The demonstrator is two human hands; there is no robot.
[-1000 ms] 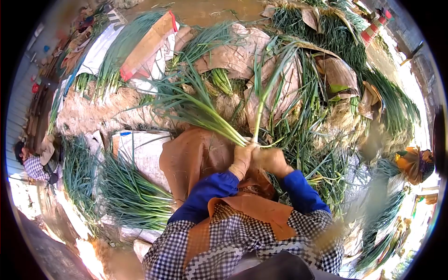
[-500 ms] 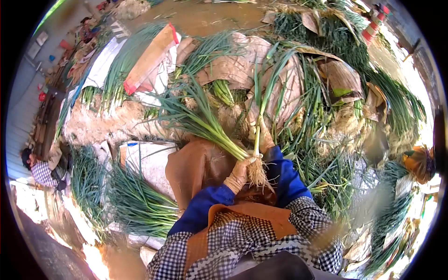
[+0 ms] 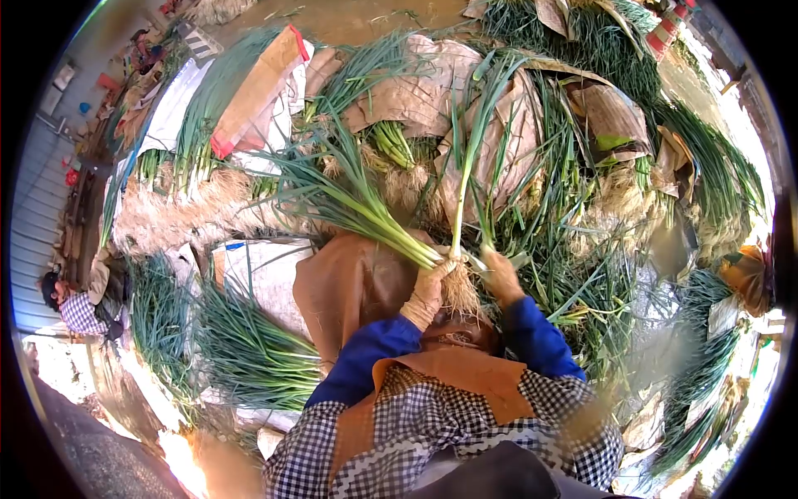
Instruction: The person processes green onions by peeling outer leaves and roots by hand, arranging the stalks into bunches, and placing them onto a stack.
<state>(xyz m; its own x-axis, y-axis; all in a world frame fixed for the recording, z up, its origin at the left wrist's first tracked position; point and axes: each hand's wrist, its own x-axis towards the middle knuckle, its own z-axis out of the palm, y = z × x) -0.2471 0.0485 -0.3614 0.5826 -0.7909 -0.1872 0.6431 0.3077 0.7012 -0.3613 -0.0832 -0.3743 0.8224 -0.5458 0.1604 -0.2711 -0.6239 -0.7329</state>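
My left hand (image 3: 429, 293) is closed around the lower stalks of a bunch of green onions (image 3: 378, 220), whose leaves fan out to the upper left. One stalk (image 3: 460, 200) stands apart from the bunch, rising almost straight from the same grip. Pale stringy roots (image 3: 460, 293) hang below the fingers. My right hand (image 3: 502, 278) is just right of the roots, its fingers pinched on a stripped green onion leaf (image 3: 487, 223). The fingertips are partly hidden. A brown apron (image 3: 337, 287) covers my lap beneath both hands.
More green onions (image 3: 258, 353) lie at my left beside a white sack (image 3: 270, 274). Loose leaves (image 3: 573, 291) are heaped at my right. Rooted bundles under brown sacking (image 3: 407, 96) line the front. Another person (image 3: 79, 308) sits at far left.
My right hand has moved from behind the single stalk to the right and down, away from it, with a leaf in its fingers. My left hand keeps its grip on the bunch.
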